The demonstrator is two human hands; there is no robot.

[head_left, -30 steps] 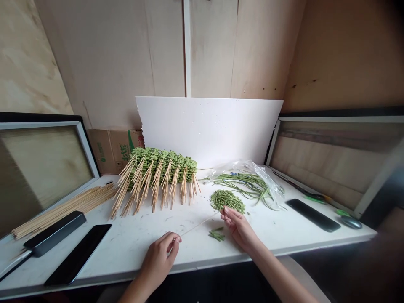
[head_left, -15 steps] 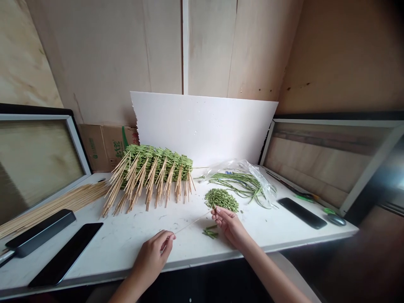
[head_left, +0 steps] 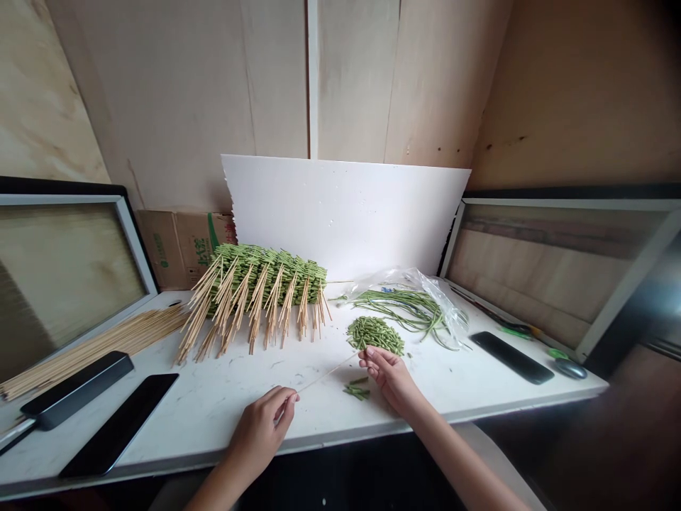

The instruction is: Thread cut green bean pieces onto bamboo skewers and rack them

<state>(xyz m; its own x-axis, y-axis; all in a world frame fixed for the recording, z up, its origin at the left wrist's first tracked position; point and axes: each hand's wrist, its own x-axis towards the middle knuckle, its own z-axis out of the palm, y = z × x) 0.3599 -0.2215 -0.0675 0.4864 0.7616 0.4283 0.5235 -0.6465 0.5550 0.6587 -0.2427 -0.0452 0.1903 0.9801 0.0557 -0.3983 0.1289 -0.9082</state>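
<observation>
My left hand is closed in a pinch on one end of a thin wooden skewer. The skewer slants up to the right, just above the table. At its far tip, my right hand pinches a short cut piece of green stem, mostly hidden by the fingertips. Directly behind that hand lies a heap of cut green stem pieces, which look like garlic scape. A few longer cut pieces rest on the table just left of the right hand.
Loaded skewers are stacked at the back left, beside loose bare skewers. Long green stems lie by a clear plastic bag. Phones, a black box and a mouse rest on the white table.
Both hands hold nearly the same pose around the skewer. The green bit seen at the right fingertips before is now more covered. The whole view has shifted slightly.
</observation>
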